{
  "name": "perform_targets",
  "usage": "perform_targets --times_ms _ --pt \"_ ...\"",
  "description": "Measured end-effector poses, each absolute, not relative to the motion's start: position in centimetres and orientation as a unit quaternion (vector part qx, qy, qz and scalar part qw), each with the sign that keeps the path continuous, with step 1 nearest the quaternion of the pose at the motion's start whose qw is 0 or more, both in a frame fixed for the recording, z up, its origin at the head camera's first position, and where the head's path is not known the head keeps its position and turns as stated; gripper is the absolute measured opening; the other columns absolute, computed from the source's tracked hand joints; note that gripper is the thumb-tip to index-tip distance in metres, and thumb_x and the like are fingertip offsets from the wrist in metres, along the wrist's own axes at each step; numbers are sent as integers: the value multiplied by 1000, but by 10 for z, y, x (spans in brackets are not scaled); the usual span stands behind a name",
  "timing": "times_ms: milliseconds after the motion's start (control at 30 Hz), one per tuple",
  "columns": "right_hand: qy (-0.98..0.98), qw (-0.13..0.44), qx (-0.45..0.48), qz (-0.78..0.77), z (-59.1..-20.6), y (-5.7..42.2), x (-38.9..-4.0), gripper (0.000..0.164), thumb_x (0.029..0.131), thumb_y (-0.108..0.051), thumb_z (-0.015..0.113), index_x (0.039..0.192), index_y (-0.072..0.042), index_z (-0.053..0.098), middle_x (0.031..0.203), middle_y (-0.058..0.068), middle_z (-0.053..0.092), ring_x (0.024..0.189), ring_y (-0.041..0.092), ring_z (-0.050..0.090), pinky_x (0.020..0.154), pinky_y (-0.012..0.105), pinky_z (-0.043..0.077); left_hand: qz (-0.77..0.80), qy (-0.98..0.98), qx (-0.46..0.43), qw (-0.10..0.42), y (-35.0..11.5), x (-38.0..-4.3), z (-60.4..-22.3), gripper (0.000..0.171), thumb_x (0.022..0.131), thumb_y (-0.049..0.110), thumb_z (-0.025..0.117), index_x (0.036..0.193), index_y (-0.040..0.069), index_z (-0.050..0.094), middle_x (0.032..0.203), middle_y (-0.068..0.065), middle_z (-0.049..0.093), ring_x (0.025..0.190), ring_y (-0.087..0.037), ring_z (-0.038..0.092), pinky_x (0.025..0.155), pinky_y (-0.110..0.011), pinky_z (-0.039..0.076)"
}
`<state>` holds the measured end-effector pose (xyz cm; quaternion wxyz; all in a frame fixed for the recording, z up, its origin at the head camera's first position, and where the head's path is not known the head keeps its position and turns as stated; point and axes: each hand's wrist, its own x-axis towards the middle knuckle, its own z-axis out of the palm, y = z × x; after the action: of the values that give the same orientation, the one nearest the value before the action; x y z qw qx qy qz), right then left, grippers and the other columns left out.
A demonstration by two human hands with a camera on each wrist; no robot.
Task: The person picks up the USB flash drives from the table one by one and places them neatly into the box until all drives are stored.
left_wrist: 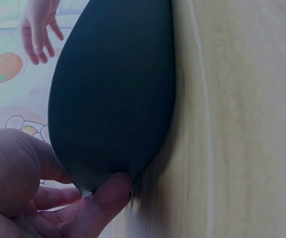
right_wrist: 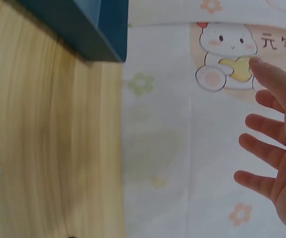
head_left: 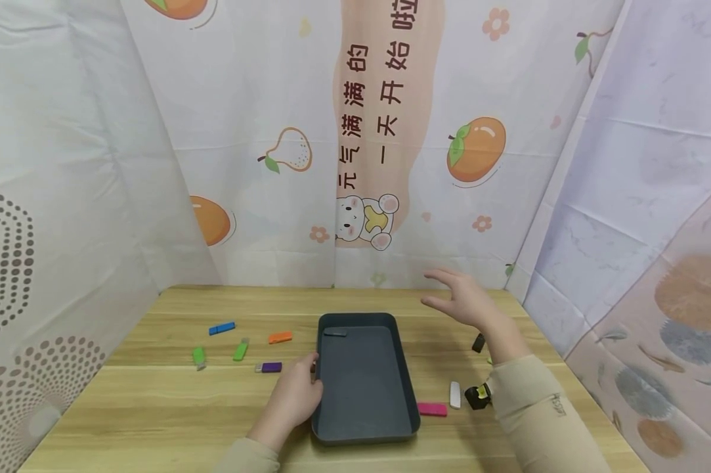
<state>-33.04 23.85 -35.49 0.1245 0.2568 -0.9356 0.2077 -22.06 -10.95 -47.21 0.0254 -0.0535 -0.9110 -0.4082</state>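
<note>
- the tray [head_left: 364, 387] sat on the table [head_left: 148, 414]; the left hand [head_left: 297, 392] pinched its left side, seemingly the steadying step.
- the right hand [head_left: 463, 301] hung empty, fingers apart; the next move likely called for lowering it.
- one grey stick [head_left: 335, 332] lay inside, far left.
- the pink stick [head_left: 432, 410] sat just beside the right side; room opened farther up there.

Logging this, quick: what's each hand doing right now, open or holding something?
Left hand: holding the dark grey rectangular tray by its edge.
Right hand: open, holding nothing.
</note>
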Motion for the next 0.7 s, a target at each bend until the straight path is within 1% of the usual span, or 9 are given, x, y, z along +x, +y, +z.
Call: perform_targets --times_ms 200,433,567,700 --pt "-951 109 213 194 -367 257 -332 66 93 -44 74 144 -5 56 147 22 52 134 45 47 109 62 39 -408 -911 -53 27 -109 -221 -473 50 86 -4 67 134 -13 56 119 -27 66 110 -35 66 84 -48 59" --pt "-965 87 166 185 -382 276 -333 74 91 -53 71 143 -2 56 142 23 56 130 46 50 105 63 41 -408 -912 -49 17 -110 -221 -472 51 88 -2 67 136 -12 55 121 -27 65 110 -34 65 86 -49 58" --pt "-969 78 152 180 -389 284 -332 76 91 -54 71 141 1 56 141 26 56 129 48 51 105 64 41 -405 -913 -48 19 -110 -220 -472 50 87 -2 67 136 -12 55 120 -26 66 110 -34 65 86 -49 58" --pt "-974 67 135 172 -393 293 -329 79 90 -56 71 142 3 55 138 29 57 125 49 53 102 65 43 -404 -913 -49 23 -110 -220 -472 50 87 -2 67 135 -12 56 119 -26 66 109 -34 66 85 -48 59"
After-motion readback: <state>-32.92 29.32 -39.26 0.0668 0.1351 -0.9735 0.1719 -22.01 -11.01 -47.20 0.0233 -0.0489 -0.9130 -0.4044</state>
